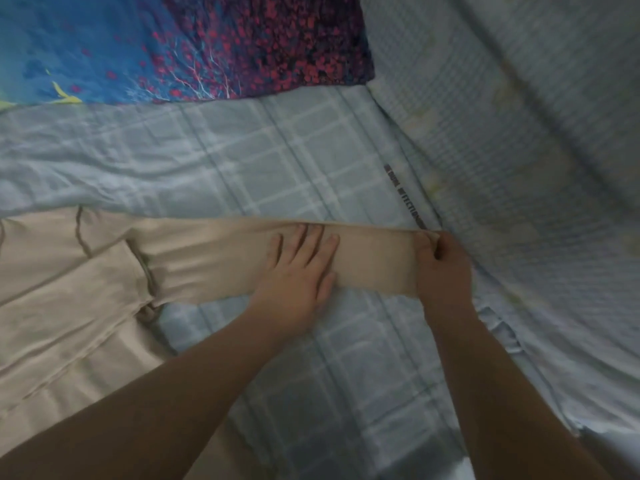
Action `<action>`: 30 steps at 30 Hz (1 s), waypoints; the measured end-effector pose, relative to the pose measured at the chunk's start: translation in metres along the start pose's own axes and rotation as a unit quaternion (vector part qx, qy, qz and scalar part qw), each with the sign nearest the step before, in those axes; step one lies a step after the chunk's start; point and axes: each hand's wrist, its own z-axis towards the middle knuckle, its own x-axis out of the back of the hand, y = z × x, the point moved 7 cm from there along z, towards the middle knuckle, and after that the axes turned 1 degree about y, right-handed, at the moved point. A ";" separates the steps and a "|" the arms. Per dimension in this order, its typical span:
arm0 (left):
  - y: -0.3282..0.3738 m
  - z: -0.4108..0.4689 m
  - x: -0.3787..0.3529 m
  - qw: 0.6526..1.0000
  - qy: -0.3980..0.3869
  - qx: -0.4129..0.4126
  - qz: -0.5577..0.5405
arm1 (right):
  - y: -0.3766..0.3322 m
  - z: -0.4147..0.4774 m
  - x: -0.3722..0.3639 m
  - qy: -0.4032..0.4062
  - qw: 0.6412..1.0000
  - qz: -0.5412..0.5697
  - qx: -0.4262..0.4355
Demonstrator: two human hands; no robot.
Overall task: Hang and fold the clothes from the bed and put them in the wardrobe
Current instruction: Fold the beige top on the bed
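Observation:
A beige garment lies flat on the pale blue checked bed sheet, its body at the left and one long sleeve stretched out to the right. My left hand rests flat on the sleeve with fingers spread, pressing it down. At the sleeve's end my right hand pinches the cuff between thumb and fingers, holding it taut. A second sleeve or panel lies folded across the garment's body at the left.
A blue, purple and red patterned pillow or cover lies at the top left. A pale checked padded side or bolster rises along the right of the bed.

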 end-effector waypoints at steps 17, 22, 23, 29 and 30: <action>-0.041 -0.049 0.051 0.579 0.024 0.268 -0.770 | -0.113 -0.118 -0.090 -0.267 0.939 0.217 -0.013; -0.122 -0.104 0.087 0.579 0.127 0.315 -0.741 | -0.160 -0.180 -0.138 -0.196 0.962 0.124 0.142; -0.142 -0.117 0.090 0.586 0.159 0.335 -0.720 | -0.171 -0.193 -0.147 -0.159 0.961 0.059 0.218; -0.232 -0.201 0.089 0.529 0.198 0.442 -0.696 | -0.202 -0.248 -0.214 -0.098 0.892 -0.197 0.394; -0.238 -0.213 0.086 0.517 0.194 0.455 -0.698 | -0.195 -0.236 -0.215 -0.082 0.906 -0.227 0.349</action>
